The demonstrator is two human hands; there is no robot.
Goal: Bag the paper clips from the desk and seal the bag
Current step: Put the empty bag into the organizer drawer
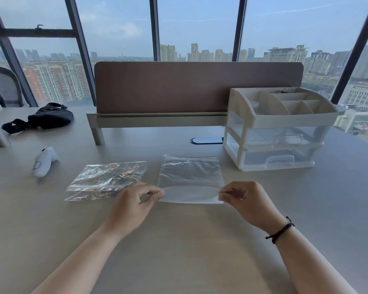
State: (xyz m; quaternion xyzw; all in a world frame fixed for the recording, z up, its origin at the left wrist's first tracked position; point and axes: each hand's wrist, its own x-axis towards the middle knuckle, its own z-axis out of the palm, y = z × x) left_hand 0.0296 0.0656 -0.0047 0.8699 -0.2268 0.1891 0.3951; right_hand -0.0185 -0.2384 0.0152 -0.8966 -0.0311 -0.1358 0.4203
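Empty clear bag (pixel 190 179) lies flat mid-desk, w/ left hand (pixel 134 203) and right hand (pixel 245 199) each pinching a near corner. Filled bags (pixel 106 180) lie just left. Best bet: find the zip end and part the lips evenly before loading clips.

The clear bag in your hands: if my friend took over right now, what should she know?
Left hand pinches the near left corner of the empty clear bag; right hand pinches its near right corner. The bag lies flat on the desk. Left of it lie filled bags, apparently holding clips. No loose clips show. Whether this bag's far edge is open cannot be told. Left: find clips, fill this bag, seal it.
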